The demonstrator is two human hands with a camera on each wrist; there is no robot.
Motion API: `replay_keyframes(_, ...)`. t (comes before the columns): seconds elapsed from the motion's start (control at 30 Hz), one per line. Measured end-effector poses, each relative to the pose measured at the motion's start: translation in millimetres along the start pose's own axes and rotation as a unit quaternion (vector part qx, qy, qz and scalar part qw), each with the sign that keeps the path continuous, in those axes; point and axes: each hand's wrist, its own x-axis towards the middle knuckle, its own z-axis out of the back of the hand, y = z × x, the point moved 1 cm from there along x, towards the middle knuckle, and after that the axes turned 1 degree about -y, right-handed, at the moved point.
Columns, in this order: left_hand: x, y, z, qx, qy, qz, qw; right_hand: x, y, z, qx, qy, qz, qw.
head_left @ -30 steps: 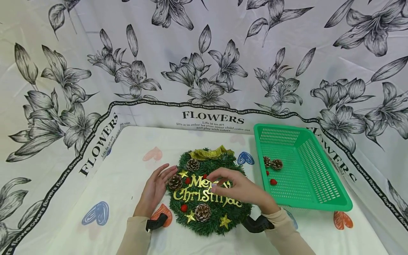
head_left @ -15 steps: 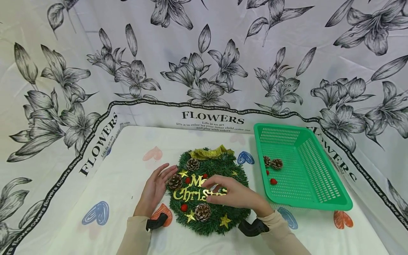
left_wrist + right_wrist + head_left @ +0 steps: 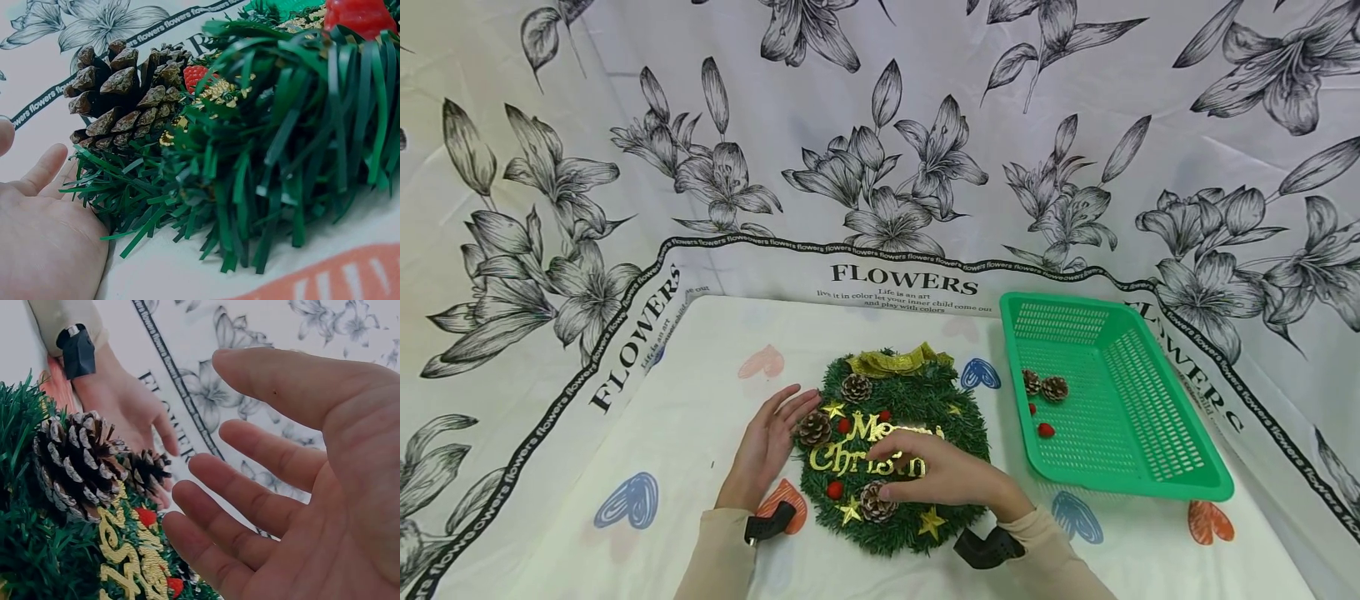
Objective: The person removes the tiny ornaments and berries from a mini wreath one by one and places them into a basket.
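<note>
Hovering now with the right grip (image 3: 936,471) spread and empty above crosswise gold "Merry Christmas" lettering (image 3: 860,428), nearer than the left grip (image 3: 765,446), spread loosely beside the artificial wreath (image 3: 917,400).

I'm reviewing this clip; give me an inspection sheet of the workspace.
Surface: white cover printed with hearts.
Job's things: wreath lying flat, with gold bow at its far edge, three attached pinecones in view.
Clutter: green basket to the right, holding two loose pinecones and red berries.
Grippers: bare hands, both free of objects; left hand at the wreath's left edge, right hand over it.
Cables: nothing seen.
Surroundings: flower-printed cloth behind.
</note>
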Motion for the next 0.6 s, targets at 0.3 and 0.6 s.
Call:
replay_keyframes(0.3, -0.8, -1.5, -2.9, 0.006, -0.003, 0.000, 1.0000, 4.3, -6.4, -4.6, 0.002, 0.009, 0.002, 1.0000)
replay_keyframes(0.6, -0.6, -0.5, -2.4, 0.006, -0.007, -0.001, 1.0000, 7.5, -9.2, -7.9, -0.001, 0.017, 0.006, 0.9998)
